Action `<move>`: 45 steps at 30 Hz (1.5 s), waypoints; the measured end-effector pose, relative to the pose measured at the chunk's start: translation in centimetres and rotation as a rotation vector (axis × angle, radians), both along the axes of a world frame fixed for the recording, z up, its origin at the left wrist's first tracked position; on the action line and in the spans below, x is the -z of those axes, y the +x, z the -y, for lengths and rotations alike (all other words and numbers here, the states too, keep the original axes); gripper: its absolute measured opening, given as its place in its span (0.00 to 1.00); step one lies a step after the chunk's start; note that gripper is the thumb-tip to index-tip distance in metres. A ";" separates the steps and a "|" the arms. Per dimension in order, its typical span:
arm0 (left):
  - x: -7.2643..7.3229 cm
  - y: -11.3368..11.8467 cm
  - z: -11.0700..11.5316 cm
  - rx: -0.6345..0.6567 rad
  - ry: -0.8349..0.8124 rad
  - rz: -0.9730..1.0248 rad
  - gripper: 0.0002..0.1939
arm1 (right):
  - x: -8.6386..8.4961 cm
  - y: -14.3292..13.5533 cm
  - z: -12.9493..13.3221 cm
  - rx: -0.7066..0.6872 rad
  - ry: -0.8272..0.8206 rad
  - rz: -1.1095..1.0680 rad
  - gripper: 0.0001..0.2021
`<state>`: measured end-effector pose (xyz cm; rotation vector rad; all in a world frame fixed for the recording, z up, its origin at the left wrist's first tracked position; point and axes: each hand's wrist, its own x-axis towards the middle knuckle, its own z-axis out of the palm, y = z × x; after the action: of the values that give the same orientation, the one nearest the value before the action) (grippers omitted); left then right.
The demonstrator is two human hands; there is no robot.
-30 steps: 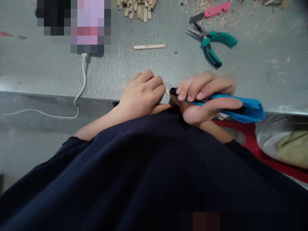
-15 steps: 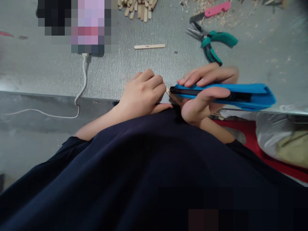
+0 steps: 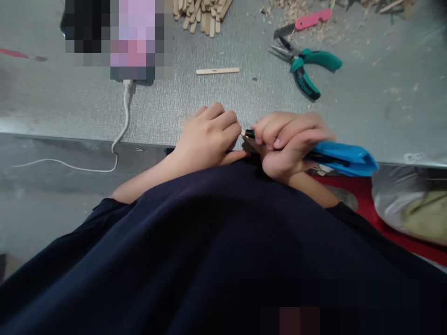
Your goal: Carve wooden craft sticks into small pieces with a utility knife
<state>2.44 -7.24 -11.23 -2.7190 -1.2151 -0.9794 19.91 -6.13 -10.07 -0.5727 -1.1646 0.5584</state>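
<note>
At the table's front edge my left hand [image 3: 211,132] is closed on a thin wooden stick [image 3: 243,133], whose end shows beside the knuckles. My right hand [image 3: 289,139] is wrapped round a blue cutter knife [image 3: 345,158] with a black front part. The knife's black tip lies close to the stick's end; whether it touches cannot be made out. Another flat wooden stick [image 3: 218,71] with a small dark mark lies on the table beyond my hands.
Pliers with green handles [image 3: 305,77] and a pink-handled blade [image 3: 312,19] lie at the back right among wood shavings [image 3: 293,11]. A pile of sticks [image 3: 202,14] is at the back. A white cable [image 3: 125,111] hangs over the grey table's edge [image 3: 70,139].
My right hand has closed its fingers round the knife, and the knife's blue rear end has swung down and to the left. My left hand has hardly moved.
</note>
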 end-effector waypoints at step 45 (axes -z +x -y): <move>-0.1 -0.1 -0.1 0.015 0.133 0.031 0.42 | -0.2 -1.1 0.9 0.081 0.100 -0.162 0.38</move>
<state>2.30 -7.19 -11.18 -2.6242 -1.0932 -1.0670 18.82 -7.07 -9.86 -0.4777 -1.0057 0.4652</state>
